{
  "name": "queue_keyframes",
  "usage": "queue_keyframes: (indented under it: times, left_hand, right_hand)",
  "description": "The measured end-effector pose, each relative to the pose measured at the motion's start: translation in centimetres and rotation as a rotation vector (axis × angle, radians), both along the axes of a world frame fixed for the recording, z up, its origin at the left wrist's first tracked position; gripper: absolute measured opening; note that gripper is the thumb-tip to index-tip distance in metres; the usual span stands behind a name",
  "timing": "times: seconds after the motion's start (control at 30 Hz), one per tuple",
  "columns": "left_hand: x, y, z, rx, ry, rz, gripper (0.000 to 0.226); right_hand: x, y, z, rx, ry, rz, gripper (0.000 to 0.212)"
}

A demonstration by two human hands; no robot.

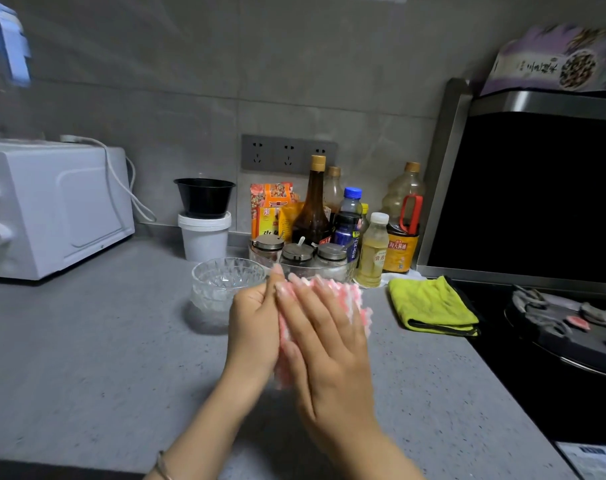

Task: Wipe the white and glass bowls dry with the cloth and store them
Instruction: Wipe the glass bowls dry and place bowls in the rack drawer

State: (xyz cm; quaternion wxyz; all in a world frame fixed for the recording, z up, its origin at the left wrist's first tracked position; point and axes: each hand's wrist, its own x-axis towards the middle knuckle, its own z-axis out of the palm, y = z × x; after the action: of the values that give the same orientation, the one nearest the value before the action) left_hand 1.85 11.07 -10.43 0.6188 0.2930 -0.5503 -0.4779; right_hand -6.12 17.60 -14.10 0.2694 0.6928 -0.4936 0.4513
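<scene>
The right hand [324,344] is nearest, laid flat with straight fingers against a pink-and-white cloth [346,299]. The left hand [251,327] backs the cloth from the other side, fingers curled onto it and thumb up. Both are raised above the counter [87,358], just in front and to the right of the glass bowl [225,284]. That bowl stands upright on the counter, touched by neither hand. No white bowl can be seen; whether anything sits inside the cloth cannot be told.

The main risk is probably the bowl itself. It is cut glass and likely wet, so a one-handed lift through bunched cloth could let it slip and chip on the stone. A loose corner of cloth swung forward could also catch the jars [296,254] just right of the bowl, or tip the bottles [374,251] crowded behind them.

Behind the bowl a black bowl [204,197] perches on a white tub [204,237], a top-heavy stack that a careless reach could knock over. Far right of the bowl lie a yellow rag [429,306] and the hob [554,334], so there is little spare room there. Left of the bowl the counter runs bare as far as the oven [45,206], and the bowl sits well back from the front edge. That left side looks the safest place to work.
</scene>
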Motion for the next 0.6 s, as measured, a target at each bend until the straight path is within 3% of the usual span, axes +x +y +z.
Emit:
queue_keyframes:
  times: [0.07, 0.13, 0.27, 0.33, 0.4, 0.53, 0.6]
  left_hand:
    - [0.0, 0.3, 0.0, -0.006, -0.008, -0.028, 0.046]
    - [0.2, 0.4, 0.0, -0.061, -0.046, 0.003, 0.051]
    - [1.2, 0.4, -0.3, -0.022, -0.018, 0.029, 0.064]
    - [1.7, 0.2, -0.5, 0.028, 0.077, -0.031, 0.072]
    - [2.0, 0.1, -0.5, 0.077, 0.137, -0.089, 0.085]
    - [2.4, -0.3, -0.2, 0.051, 0.073, -0.149, 0.089]
    - [2.8, -0.5, 0.2, -0.039, -0.085, -0.147, 0.072]
  right_hand:
    - [-0.4, -0.5, 1.8, -0.017, -0.007, -0.019, 0.043]
    - [-1.2, -1.0, 3.1, 0.081, -0.183, 0.009, 0.042]
    - [-2.2, -1.3, 4.0, 0.337, -0.810, 0.326, 0.041]
    - [-2.3, -1.1, 3.6, 0.435, -1.169, 0.391, 0.033]
    - [-2.3, -0.7, 2.9, 0.468, -1.383, 0.434, 0.027]
    - [-2.6, -0.6, 3.8, 0.382, -1.387, 0.487, 0.036]
    - [-2.9, -0.6, 4.7, 0.360, -1.341, 0.492, 0.042]
